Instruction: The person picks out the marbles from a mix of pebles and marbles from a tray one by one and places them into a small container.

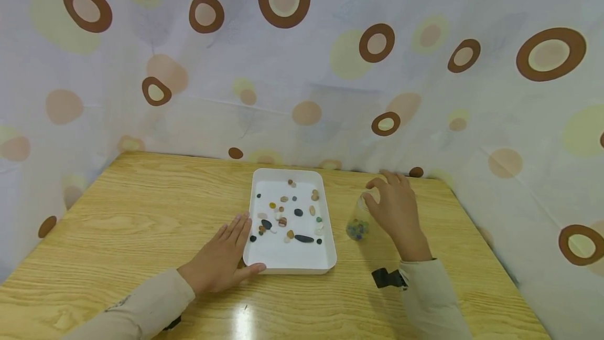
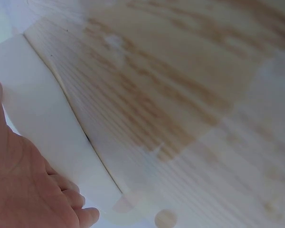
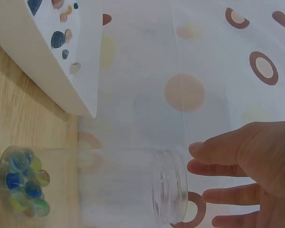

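My left hand (image 1: 219, 256) rests on the near left side of a white tray (image 1: 302, 257), its fingers straight along the wall and its thumb at the near edge. Small pebbles in several colours, among them a long dark pebble (image 1: 304, 238), lie scattered in the tray. Right of the tray stands a clear jar (image 1: 355, 214) with glass marbles (image 3: 28, 178) at its bottom. Just above the jar's open mouth is my right hand (image 1: 397, 206). In the right wrist view, its fingers (image 3: 230, 195) are loosely extended past the threaded rim, with nothing between them and the thumb.
The wooden table (image 1: 155, 209) carries the tray and jar. A patterned white curtain (image 1: 226, 104) hangs behind the table's back edge and along both sides. A black strap (image 1: 389, 278) shows at the right sleeve.
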The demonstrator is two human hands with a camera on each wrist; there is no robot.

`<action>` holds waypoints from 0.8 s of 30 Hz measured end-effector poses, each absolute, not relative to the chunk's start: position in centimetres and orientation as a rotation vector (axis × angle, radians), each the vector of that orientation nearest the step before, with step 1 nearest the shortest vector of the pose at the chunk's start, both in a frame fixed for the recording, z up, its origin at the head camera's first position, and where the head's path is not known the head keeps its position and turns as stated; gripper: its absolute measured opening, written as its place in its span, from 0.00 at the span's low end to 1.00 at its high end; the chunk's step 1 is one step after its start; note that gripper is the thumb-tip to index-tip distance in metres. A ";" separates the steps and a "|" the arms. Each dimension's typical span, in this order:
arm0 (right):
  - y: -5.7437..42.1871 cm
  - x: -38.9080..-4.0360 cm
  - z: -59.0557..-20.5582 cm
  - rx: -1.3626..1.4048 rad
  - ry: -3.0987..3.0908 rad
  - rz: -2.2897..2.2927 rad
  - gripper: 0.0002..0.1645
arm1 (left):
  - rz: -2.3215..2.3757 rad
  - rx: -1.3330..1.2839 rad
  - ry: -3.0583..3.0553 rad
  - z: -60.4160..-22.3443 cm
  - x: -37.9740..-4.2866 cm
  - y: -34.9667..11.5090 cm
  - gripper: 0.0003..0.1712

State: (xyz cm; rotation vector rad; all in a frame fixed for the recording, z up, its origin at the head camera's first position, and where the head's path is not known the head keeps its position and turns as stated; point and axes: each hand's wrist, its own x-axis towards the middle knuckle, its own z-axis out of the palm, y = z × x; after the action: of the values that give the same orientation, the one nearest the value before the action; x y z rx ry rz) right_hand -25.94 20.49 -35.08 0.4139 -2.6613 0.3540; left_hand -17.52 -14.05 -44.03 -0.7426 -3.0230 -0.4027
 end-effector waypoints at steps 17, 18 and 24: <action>13.7 -30.7 -34.6 0.645 -2.772 0.626 0.12 | -0.358 -0.724 -3.048 -44.4 -17.7 -14.1 0.59; 13.3 -30.9 -34.7 0.648 -2.781 0.632 0.12 | -0.362 -0.724 -3.045 -44.5 -17.8 -14.1 0.59; 11.1 -32.3 -36.1 0.651 -2.827 0.605 0.14 | -0.376 -0.719 -3.036 -44.5 -17.7 -14.1 0.59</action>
State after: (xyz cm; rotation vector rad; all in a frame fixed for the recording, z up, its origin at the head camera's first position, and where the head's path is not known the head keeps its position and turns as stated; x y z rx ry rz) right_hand -32.29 11.08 -36.14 0.6506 -2.8271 0.6047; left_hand -17.69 -14.06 -44.45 -0.7195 -3.0358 -0.3758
